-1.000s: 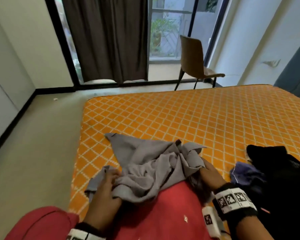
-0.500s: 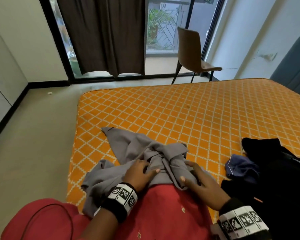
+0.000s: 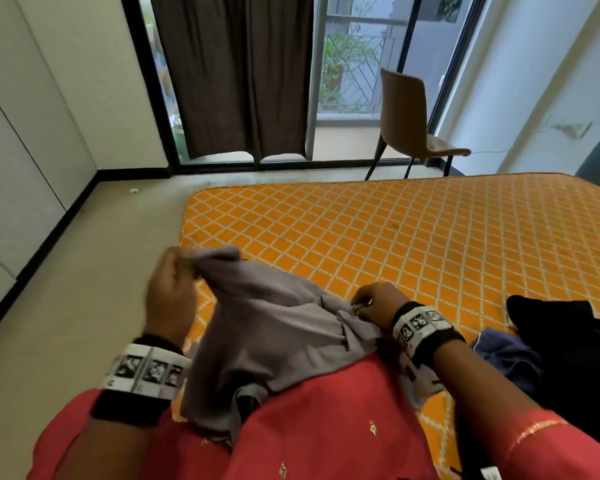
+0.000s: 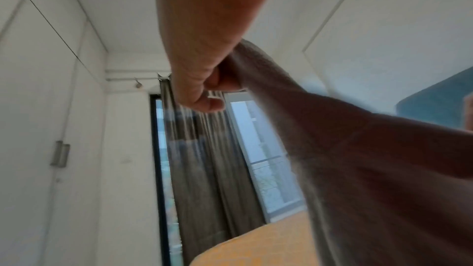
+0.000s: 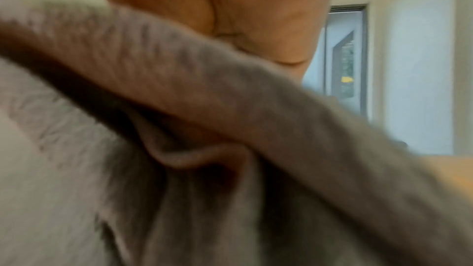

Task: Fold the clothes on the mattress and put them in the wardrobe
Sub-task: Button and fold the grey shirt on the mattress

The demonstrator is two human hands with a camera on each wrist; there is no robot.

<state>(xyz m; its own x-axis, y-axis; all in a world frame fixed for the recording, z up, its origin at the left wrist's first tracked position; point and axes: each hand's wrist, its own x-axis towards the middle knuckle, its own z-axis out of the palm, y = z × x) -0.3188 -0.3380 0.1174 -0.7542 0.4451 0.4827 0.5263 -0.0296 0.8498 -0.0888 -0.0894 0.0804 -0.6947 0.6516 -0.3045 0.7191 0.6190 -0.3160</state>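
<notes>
A grey garment point(image 3: 278, 334) hangs stretched between my two hands over the near left corner of the orange mattress point(image 3: 413, 237). My left hand point(image 3: 174, 289) grips one edge and holds it raised at the left. My right hand point(image 3: 374, 304) pinches the other edge lower down, at the right. In the left wrist view my left hand point(image 4: 204, 80) is curled round the grey garment point(image 4: 358, 159). In the right wrist view the grey garment point(image 5: 179, 108) fills most of the frame under my right hand point(image 5: 256, 17). White wardrobe doors point(image 3: 18, 174) line the left wall.
A black garment point(image 3: 568, 348) and a blue-purple one point(image 3: 510, 355) lie on the mattress at the right. A brown chair point(image 3: 413, 123) stands beyond the mattress by the glass door with a dark curtain point(image 3: 236, 74). Bare floor point(image 3: 84, 271) lies on the left. My red clothing point(image 3: 309, 427) fills the bottom.
Both hands have taken hold of the grey garment and lifted it off the mattress. The left hand rose up and to the left, stretching the cloth out from its crumpled heap.
</notes>
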